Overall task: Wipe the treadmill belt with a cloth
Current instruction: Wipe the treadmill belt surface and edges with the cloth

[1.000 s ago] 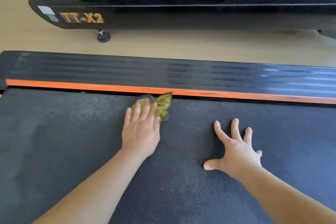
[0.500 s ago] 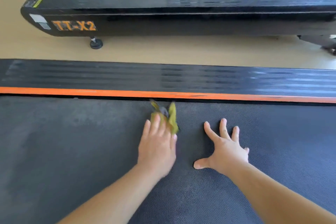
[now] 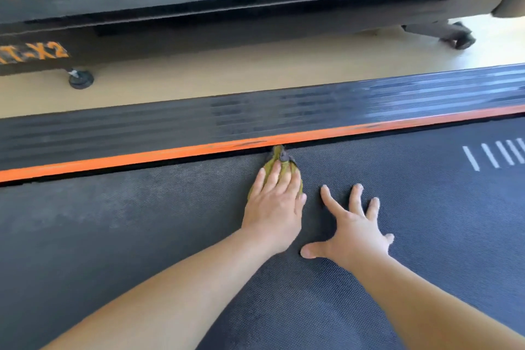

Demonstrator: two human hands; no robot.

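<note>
Since the earlier frames the left hand (image 3: 274,207) has slid the cloth (image 3: 277,163) rightward along the treadmill belt (image 3: 113,236) until its tip touches the orange side strip (image 3: 142,155), just beside the right hand (image 3: 356,231). The left grip lies flat, fingers together, pressing the olive cloth onto the belt. The right grip rests empty, fingers spread on the belt, near white stripes (image 3: 495,154).

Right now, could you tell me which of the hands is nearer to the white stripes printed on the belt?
Right. The right hand rests spread on the treadmill belt, closer to the white stripes; the left hand, pressing the cloth, lies farther from them.
</note>
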